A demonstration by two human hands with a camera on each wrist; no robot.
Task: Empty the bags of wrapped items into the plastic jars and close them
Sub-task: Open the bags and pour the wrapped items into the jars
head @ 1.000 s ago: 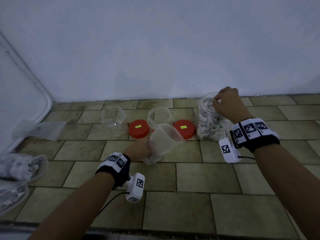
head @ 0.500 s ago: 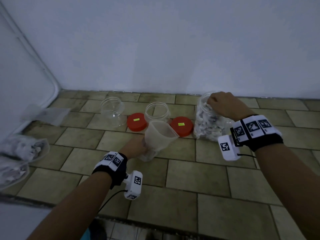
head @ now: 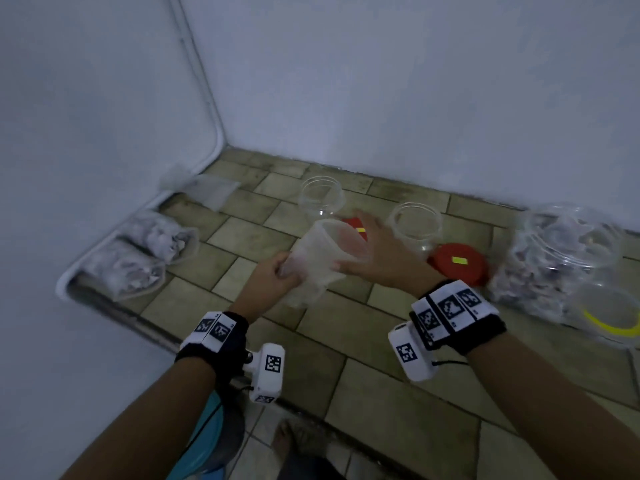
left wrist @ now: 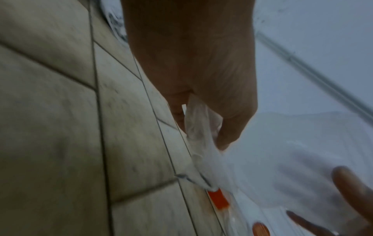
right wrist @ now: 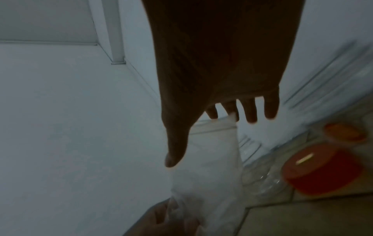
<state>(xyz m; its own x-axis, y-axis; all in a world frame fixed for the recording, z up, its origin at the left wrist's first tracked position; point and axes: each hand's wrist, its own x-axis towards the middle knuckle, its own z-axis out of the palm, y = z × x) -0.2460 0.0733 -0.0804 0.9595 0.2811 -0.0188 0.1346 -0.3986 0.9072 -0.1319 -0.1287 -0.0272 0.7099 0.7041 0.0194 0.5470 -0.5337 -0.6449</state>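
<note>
Bag (head: pixel 320 258), empty, centre frame: left hand (head: pixel 268 282) is gripping its bottom; right hand (head: pixel 377 261), fingers spread, is touching its mouth.

Indoor room corner, type undetermined: tiled floor (head: pixel 408 382) of rectangular staggered tiles, two plain white walls (head: pixel 381 81), white conduit (head: pixel 204 95) along the wall corner.

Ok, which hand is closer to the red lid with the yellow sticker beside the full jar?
Right. The right hand is just left of the red lid, fingers spread by the empty bag. The left hand is farther left, gripping that bag's bottom end.
</note>
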